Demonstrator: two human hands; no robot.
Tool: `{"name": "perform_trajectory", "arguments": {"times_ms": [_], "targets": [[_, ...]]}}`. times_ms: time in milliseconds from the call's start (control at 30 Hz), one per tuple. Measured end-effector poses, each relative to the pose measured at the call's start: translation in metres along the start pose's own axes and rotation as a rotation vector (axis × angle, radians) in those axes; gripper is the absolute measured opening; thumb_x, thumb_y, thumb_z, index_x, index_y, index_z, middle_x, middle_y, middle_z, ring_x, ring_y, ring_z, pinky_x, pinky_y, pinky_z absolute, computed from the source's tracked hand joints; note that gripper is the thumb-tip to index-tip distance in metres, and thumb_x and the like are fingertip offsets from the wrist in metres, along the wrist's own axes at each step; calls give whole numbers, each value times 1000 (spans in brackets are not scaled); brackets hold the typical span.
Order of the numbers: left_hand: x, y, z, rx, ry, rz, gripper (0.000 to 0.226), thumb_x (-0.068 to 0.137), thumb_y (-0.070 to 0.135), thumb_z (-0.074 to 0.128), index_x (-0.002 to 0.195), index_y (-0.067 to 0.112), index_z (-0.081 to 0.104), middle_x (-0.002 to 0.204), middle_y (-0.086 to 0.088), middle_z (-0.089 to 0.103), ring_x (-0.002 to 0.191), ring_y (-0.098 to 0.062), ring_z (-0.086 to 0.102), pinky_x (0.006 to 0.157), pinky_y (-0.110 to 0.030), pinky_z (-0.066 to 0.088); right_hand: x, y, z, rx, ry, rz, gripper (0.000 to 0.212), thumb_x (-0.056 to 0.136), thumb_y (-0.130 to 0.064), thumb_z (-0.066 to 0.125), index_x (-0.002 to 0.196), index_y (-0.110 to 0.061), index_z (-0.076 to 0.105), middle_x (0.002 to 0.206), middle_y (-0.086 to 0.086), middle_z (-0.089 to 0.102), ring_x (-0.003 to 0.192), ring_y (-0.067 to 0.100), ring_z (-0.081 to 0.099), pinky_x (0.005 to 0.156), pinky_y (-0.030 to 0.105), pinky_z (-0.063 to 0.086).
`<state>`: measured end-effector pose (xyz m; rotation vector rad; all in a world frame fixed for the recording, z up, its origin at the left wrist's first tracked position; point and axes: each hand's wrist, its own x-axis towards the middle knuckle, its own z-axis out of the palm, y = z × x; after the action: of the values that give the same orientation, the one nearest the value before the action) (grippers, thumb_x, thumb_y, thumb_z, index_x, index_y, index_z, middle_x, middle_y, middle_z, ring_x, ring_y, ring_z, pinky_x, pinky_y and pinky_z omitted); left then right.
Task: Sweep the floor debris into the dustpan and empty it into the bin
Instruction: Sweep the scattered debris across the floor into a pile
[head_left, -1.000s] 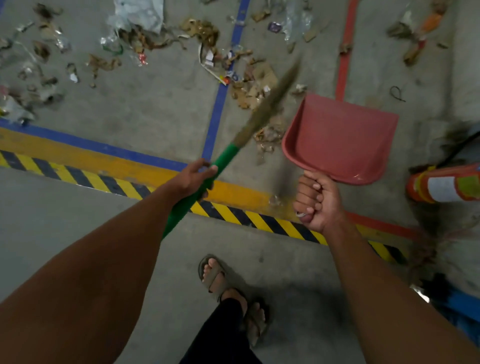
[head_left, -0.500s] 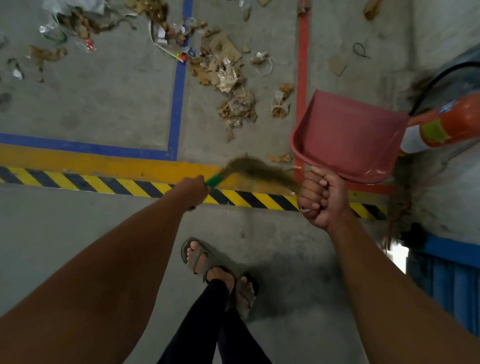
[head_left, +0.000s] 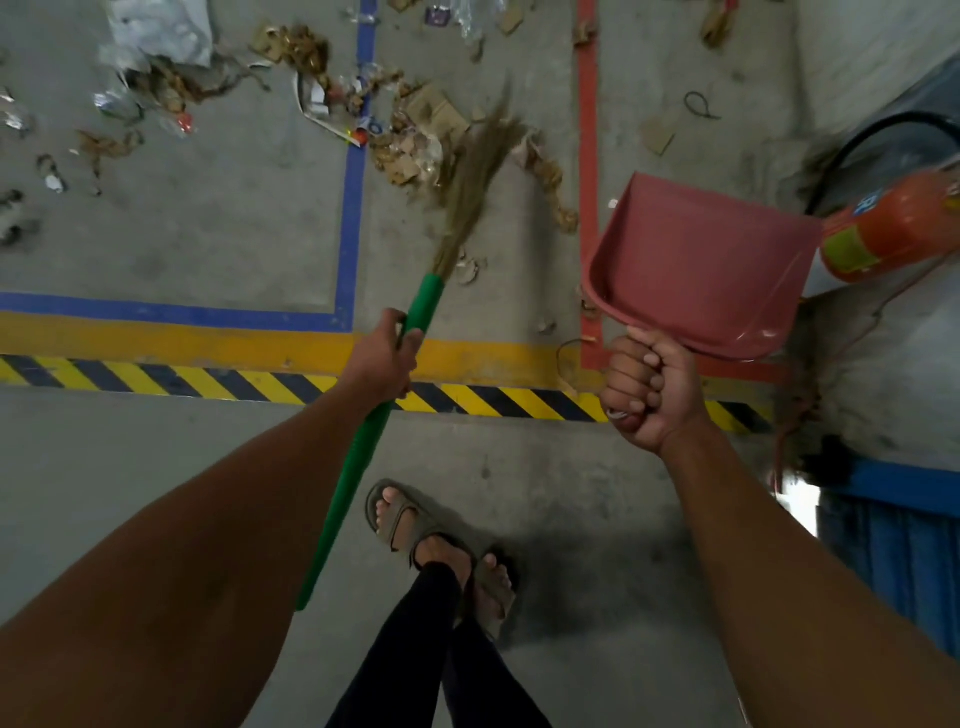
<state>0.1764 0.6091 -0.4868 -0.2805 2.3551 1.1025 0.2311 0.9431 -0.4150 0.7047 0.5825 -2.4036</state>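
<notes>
Honestly barely started. Left hand (head_left: 382, 358) is wrapped round the green-handled grass broom (head_left: 415, 317), its bristles in the scattered cardboard and wrapper debris (head_left: 415, 140) on the concrete floor. Right hand (head_left: 647, 387) clenches the handle of the empty red plastic dustpan (head_left: 696, 265), held up off the floor. No bin visible, so scooping and dumping are all left.

handle of the pink plastic dustpan (head_left: 696, 265) hidden inside my right hand (head_left: 647, 387). straw bristles of the green-handled broom (head_left: 470, 176) motion-blurred. orange fire extinguisher (head_left: 888, 236) cut off at right edge. scattered paper and cardboard debris (head_left: 415, 135) runs past top edge.
</notes>
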Motion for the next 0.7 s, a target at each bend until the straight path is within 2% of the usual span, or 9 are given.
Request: {"name": "perform_trajectory", "arguments": {"times_ms": [100,200,300,367,433,467,600,700], "targets": [[-18,2,16,9,-143,103,28,107,36,51,130,20,45,78,-15,70,50,-28,66,46,-37,54,-8,-3,-1,-5,1,-27,40,96,-26,47,57,-24,39,39,-10,22,31,10,12,34,20,17],[-24,2,38,86,-312,114,31,107,37,52,134,23,46,79,-13,69,47,-21,65,43,-30,49,-19,-6,-6,2,-13,-47,40,97,-26,47,57,-24,39,40,-10,21,31,10,11,35,21,17],[-24,4,61,253,-493,75,25,106,37,52,129,30,46,84,-10,72,47,-18,65,42,-28,51,-31,-5,-20,3,-3,-59,40,97,-26,47,58,-24,38,41,-10,18,31,10,12,34,21,18],[-21,6,71,468,-556,50,17,105,38,50,121,36,44,92,-11,71,50,-18,65,45,-31,54,-40,-2,-30,6,17,-59,40,96,-26,47,58,-25,37,42,-10,15,31,10,12,35,21,17],[-16,6,82,724,-516,69,21,104,35,48,122,24,51,97,-12,65,57,-21,65,47,-36,54,-51,3,-41,7,38,-62,40,96,-26,47,58,-25,36,43,-10,14,30,10,12,35,21,17],[-15,7,87,777,-446,61,25,103,32,49,124,19,54,94,-12,62,60,-24,65,47,-35,50,-56,7,-46,8,45,-61,40,96,-26,47,58,-25,35,42,-10,14,30,10,12,34,21,18],[-9,17,97,663,-164,-39,28,102,24,50,127,10,52,104,-23,61,88,-44,66,62,-40,48,-70,19,-62,23,87,-74,41,96,-25,48,58,-25,35,42,-10,14,30,9,11,33,19,17],[-6,29,98,508,-29,-30,30,106,29,44,130,11,49,103,-26,62,84,-43,61,63,-42,45,-77,24,-69,43,91,-75,42,97,-25,45,56,-25,36,42,-10,13,30,8,11,35,18,15]]}}
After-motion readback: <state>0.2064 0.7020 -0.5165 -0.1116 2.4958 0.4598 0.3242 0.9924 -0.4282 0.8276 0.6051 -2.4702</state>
